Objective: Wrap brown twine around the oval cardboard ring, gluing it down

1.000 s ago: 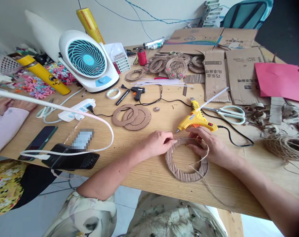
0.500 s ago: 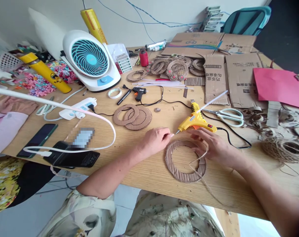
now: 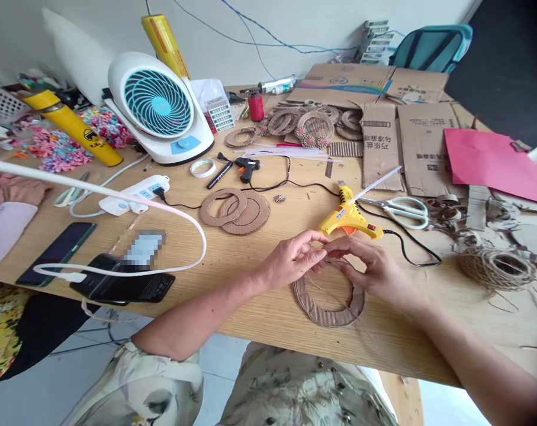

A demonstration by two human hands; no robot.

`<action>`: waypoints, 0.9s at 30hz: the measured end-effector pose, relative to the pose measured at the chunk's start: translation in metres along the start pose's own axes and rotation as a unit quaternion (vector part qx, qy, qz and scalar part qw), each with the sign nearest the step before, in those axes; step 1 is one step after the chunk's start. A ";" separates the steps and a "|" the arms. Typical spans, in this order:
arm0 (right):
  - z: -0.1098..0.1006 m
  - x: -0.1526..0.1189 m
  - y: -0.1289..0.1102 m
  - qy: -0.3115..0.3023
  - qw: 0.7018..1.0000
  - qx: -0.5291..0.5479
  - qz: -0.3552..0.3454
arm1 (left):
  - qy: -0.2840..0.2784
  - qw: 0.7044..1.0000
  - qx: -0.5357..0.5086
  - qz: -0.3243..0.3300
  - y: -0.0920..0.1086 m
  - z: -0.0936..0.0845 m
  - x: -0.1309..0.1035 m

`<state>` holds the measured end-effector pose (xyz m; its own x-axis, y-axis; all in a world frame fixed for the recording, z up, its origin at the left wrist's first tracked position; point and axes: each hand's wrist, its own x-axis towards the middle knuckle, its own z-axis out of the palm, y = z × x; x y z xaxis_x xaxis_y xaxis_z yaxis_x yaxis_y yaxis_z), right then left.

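Head view: nearest, the cardboard ring [image 3: 330, 318] lies on the tabletop [image 3: 268, 319]. Over its far rim, my left hand [image 3: 297, 257] and right hand [image 3: 379, 272] meet, fingers narrow; I cannot tell what they grip. I judge this fine rim work, calling next for steady pressure, clear of the yellow glue gun [image 3: 346, 219] just beyond.

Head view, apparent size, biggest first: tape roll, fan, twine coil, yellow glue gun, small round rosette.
1. Fan
2. Twine coil and yellow glue gun: too alike to rank; coil wider, gun taller
3. Tape roll
4. Small round rosette
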<state>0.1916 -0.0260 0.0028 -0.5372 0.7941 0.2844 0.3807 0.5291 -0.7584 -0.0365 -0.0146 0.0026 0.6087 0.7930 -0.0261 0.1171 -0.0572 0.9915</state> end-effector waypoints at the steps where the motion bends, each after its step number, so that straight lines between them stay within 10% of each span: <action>1: 0.002 0.001 0.000 -0.003 1.000 -0.015 -0.015 | 0.002 1.000 -0.009 -0.012 0.000 0.001 0.000; 10: -0.006 0.001 0.010 0.034 0.994 -0.100 -0.032 | 0.070 0.996 0.012 -0.050 -0.004 -0.003 0.006; 14: -0.018 0.004 0.030 0.159 0.931 -0.328 0.001 | 0.064 0.993 0.072 -0.071 -0.002 -0.014 0.004; 18: -0.018 0.006 0.047 0.138 0.876 -0.458 0.068 | 0.038 0.974 0.220 -0.040 0.002 -0.026 0.002; 27: -0.017 0.007 0.065 0.122 0.885 -0.444 0.074 | 0.029 0.970 0.234 -0.052 -0.001 -0.026 0.002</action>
<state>0.2253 0.0190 -0.0348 -0.2942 0.8582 0.4206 0.9326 0.3540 -0.0699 -0.0564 0.0027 0.0050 0.5311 0.8410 -0.1032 0.5274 -0.2328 0.8171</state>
